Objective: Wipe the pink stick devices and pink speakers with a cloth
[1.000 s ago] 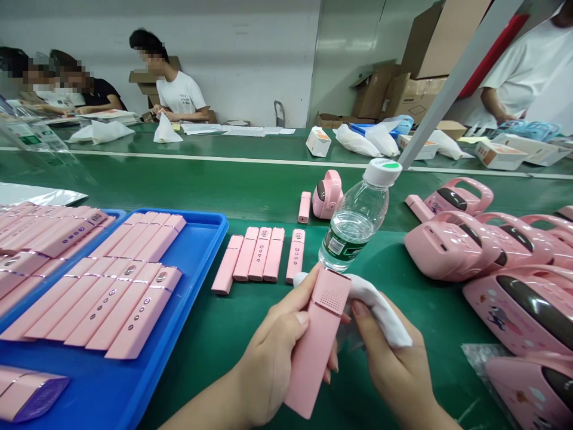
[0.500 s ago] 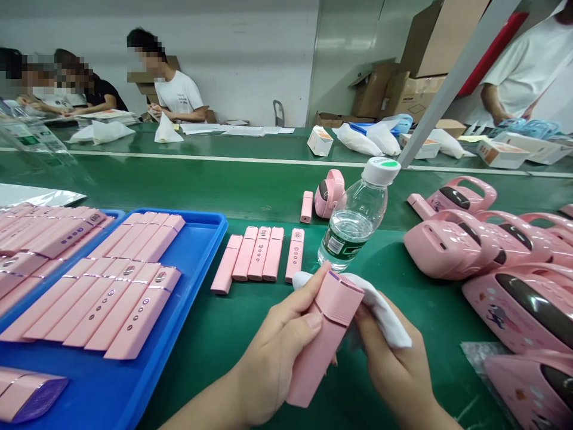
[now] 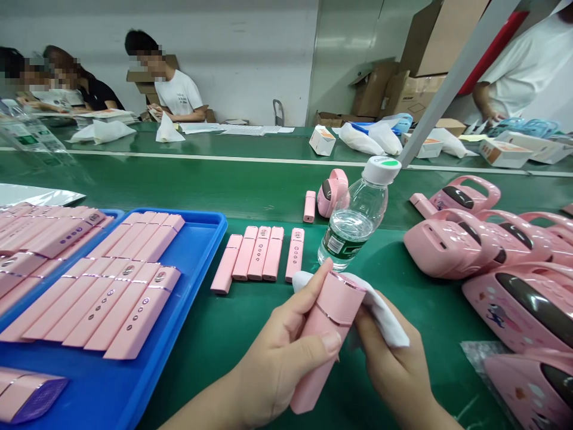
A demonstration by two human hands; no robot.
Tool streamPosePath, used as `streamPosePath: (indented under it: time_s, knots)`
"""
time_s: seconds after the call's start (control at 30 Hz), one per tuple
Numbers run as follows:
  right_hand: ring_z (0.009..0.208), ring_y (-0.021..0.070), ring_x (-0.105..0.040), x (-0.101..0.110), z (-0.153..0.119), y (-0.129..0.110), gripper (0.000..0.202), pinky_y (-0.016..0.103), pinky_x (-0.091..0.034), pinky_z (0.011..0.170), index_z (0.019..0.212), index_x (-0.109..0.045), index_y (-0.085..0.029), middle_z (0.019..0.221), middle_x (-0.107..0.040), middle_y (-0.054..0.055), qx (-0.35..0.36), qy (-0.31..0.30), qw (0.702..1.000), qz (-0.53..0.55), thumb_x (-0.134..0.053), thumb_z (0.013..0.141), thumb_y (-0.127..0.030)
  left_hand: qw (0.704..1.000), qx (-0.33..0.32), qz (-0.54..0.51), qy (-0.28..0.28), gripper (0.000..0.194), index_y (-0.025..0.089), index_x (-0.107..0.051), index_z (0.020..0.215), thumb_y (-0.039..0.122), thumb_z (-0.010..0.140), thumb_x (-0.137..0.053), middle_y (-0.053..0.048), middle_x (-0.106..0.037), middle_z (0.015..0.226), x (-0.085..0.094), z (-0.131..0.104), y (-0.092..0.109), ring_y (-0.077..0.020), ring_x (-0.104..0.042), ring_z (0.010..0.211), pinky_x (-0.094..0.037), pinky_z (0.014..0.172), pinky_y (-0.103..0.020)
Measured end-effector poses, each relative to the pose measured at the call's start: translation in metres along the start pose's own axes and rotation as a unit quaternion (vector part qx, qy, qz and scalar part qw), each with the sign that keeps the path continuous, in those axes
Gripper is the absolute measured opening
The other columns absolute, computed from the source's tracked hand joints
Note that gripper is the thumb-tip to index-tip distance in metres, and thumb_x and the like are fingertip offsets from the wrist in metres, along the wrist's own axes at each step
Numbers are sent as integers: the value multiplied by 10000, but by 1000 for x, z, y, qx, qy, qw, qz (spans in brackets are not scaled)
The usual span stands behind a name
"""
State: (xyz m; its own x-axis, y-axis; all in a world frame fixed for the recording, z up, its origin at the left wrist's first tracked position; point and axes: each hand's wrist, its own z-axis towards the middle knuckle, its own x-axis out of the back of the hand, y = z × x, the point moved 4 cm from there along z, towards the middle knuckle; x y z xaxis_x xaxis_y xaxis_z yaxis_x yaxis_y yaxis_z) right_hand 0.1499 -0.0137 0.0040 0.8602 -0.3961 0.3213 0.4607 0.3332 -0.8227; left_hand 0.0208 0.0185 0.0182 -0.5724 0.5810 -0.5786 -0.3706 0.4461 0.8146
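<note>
My left hand (image 3: pixel 284 361) is wrapped round a pink microphone (image 3: pixel 333 322), a flat-sided stick with a thin silver band. It is held tilted, its top end away from me. In my right hand (image 3: pixel 396 361) is a bunched white cloth (image 3: pixel 382 310), pressed at the microphone's far side; the right fingertips are partly hidden behind it. A water bottle (image 3: pixel 353 221) with a white cap stands just beyond both hands. To its left, several more pink microphones (image 3: pixel 256 254) lie side by side on the green table (image 3: pixel 250 334).
A blue tray (image 3: pixel 197 230) at left bears rows of pink microphones, with another laden tray beside it. Pink speakers with handles (image 3: pixel 514 304) crowd the right side. Across the green conveyor belt (image 3: pixel 179 179), people sit and stand among papers, boxes and white bags. A slanted metal post (image 3: pixel 441 113) rises at right.
The microphone has turned slightly in my left hand, and the left thumb has slid lower along it. The cloth stays at its far side. The small speaker and microphone on the belt have shifted right.
</note>
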Motion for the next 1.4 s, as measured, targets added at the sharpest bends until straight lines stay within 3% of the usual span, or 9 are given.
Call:
streamPosePath:
  time_s: [0.13,0.37,0.8,1.07,1.4]
  knots:
    - [500,84,-512,0,1,-2,277,163,-433,449,1109,-571,-309,696,-587,-41,13,1,1000,-2,-438,910,-170,1000,-4,-11,-13,599,470,-418,1282,216,785,-633,43,-607,1090,0,0,1,-64,-506,729,-425,664,-152]
    - [442,72,-442,-1,2,-5,279,157,-368,401,1088,-572,-320,565,-441,-72,9,-8,1000,6,-416,918,-164,1000,30,-1,5,528,418,-433,1301,285,807,-565,7,-623,971,2,-1,-1,-90,-533,692,-449,627,-184]
    - [521,59,-534,-1,2,-5,315,117,-446,490,1137,-563,-320,686,-603,-62,9,-9,1000,28,-427,918,-138,996,43,65,37,595,325,-291,1402,378,854,-515,-8,-597,795,0,-2,-2,-91,-522,639,-440,580,-193]
    - [493,72,-513,-2,3,-8,272,141,-428,460,1087,-582,-291,639,-573,-57,8,-14,1000,23,-426,918,-145,998,39,48,27,568,267,-367,1372,396,838,-508,-12,-556,754,-1,-1,0,-97,-495,603,-428,542,-200]
    - [459,78,-471,-3,3,-5,220,160,-380,420,1005,-591,-280,576,-508,-63,0,-15,1000,18,-422,919,-167,997,36,69,14,513,325,-382,1349,396,845,-454,8,-543,688,3,1,1,-98,-489,561,-420,520,-194]
